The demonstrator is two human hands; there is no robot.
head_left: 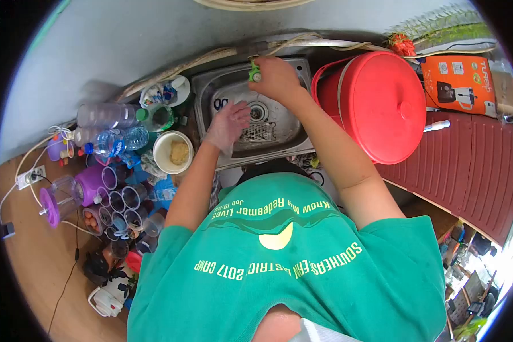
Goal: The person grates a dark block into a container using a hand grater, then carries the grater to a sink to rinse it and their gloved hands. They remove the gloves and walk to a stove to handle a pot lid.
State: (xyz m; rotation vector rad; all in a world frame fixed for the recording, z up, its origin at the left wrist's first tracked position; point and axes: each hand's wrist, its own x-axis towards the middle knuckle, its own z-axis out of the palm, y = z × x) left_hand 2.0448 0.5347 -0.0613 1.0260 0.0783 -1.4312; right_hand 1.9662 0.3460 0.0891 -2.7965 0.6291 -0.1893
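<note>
My left hand (229, 126) wears a clear, thin plastic glove. It hangs over the left side of the metal sink (295, 134) with fingers stretched out and nothing held. Up at the sink's back edge, my right hand (275, 78) is bare and closed on a green-handled tap (254, 73). Below the hands, a round drain (258, 112) and a perforated metal piece (259, 132) show in the basin. Dark-handled scissors (220, 104) lie near my gloved fingers.
Left of the sink stand a white tub (161, 155) with a pale yellowish lump, a green-capped bottle (157, 117), a water bottle (119, 142) and several clear cups (131, 197). A large red lidded bucket (382, 108) stands close on the right, beside an orange box (459, 85).
</note>
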